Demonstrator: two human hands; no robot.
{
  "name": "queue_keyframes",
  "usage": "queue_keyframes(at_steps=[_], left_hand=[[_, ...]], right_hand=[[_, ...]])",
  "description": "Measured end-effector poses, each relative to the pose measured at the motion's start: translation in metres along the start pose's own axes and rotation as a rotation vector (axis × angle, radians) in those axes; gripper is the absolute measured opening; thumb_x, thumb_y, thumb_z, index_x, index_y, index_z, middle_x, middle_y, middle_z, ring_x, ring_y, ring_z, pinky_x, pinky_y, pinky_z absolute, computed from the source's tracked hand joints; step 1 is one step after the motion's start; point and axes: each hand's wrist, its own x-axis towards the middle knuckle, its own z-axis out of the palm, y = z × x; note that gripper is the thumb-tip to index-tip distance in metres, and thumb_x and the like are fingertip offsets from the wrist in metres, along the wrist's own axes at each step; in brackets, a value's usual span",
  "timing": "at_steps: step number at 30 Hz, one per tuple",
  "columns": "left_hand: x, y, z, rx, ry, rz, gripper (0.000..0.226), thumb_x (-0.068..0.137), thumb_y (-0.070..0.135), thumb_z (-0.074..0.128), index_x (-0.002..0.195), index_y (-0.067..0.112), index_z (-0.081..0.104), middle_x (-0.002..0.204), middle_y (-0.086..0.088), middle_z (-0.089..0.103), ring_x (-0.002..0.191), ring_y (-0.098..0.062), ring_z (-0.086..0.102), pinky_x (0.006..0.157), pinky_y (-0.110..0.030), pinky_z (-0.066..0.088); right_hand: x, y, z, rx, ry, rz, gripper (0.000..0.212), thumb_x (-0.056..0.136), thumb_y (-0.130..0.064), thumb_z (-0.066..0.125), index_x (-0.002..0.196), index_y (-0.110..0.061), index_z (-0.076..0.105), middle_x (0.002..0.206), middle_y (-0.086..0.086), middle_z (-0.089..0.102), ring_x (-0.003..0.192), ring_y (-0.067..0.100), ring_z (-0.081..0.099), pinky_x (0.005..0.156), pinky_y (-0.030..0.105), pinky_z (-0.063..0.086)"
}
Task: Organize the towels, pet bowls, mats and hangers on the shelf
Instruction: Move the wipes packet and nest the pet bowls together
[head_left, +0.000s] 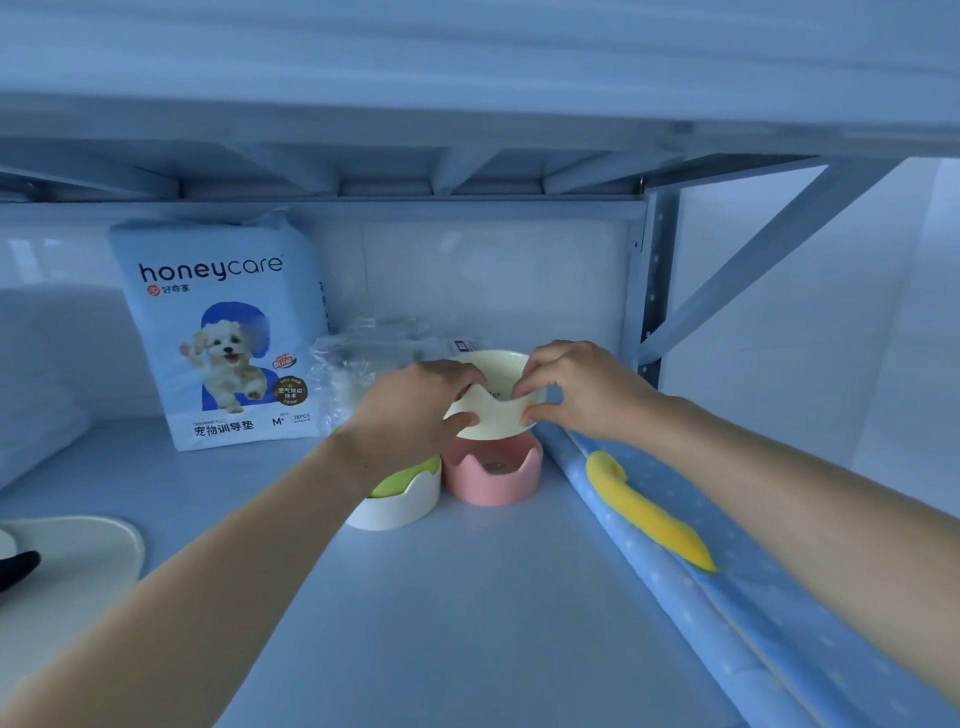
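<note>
Cream-coloured pet bowl (493, 415), round, glossy and with a wavy cut-out rim, is held in both hands directly above the pink scallop-rimmed pet bowl (492, 474), which stands on the pale blue shelf (467, 597). Whether the two bowls already touch cannot be told. The left hand (415, 405) and the right hand (576, 389) each have their fingers clamped on the cream bowl's front edge, thumb below and fingers curled over the top. A grip on both sides looks meant to keep the bowl level and centred, probably to nest it into the pink one or to set it down just behind.

The cream bowl's back wall stands higher than its dipped front, and a small dark mark shows inside it, too faint to read.

Just left of the pink bowl, touching or nearly so, sits a white bowl with a green insert (400, 499), so the bowls seem to be gathering in one group. Behind the pink bowl lies crumpled clear plastic wrapping (358, 353), and further left stands a white-and-blue pack of pet training pads (223, 332). To the right of the pink bowl runs a rolled blue dotted mat (691, 587) bearing a yellow shape (649, 514).
</note>
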Motion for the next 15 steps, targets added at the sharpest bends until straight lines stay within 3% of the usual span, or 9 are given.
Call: queue_keyframes(at_steps=[4, 12, 15], left_hand=[[0.008, -0.001, 0.019, 0.082, -0.050, -0.085, 0.024, 0.085, 0.030, 0.061, 0.108, 0.032, 0.057, 0.102, 0.010, 0.063, 0.092, -0.018, 0.059, 0.065, -0.025, 0.035], [0.015, -0.003, 0.041, 0.132, -0.188, -0.226, 0.027, 0.086, 0.032, 0.059, 0.113, 0.034, 0.055, 0.105, 0.007, 0.064, 0.095, -0.020, 0.059, 0.075, -0.028, 0.044], [0.013, -0.003, 0.046, 0.130, -0.213, -0.226, 0.027, 0.086, 0.030, 0.057, 0.113, 0.033, 0.055, 0.107, 0.006, 0.063, 0.095, -0.021, 0.059, 0.071, -0.027, 0.040]], right_hand=[[0.008, 0.014, 0.018, -0.012, -0.045, 0.029, 0.029, 0.078, -0.030, 0.073, 0.106, -0.025, 0.070, 0.107, -0.005, 0.062, 0.105, 0.015, 0.052, 0.087, 0.030, 0.041], [0.016, 0.028, 0.048, -0.033, -0.126, 0.036, 0.029, 0.078, -0.030, 0.071, 0.108, -0.027, 0.069, 0.107, -0.003, 0.061, 0.106, 0.017, 0.051, 0.083, 0.030, 0.043], [0.014, 0.031, 0.055, -0.016, -0.151, 0.026, 0.030, 0.079, -0.031, 0.071, 0.109, -0.026, 0.069, 0.109, -0.002, 0.062, 0.106, 0.018, 0.052, 0.080, 0.027, 0.041]])
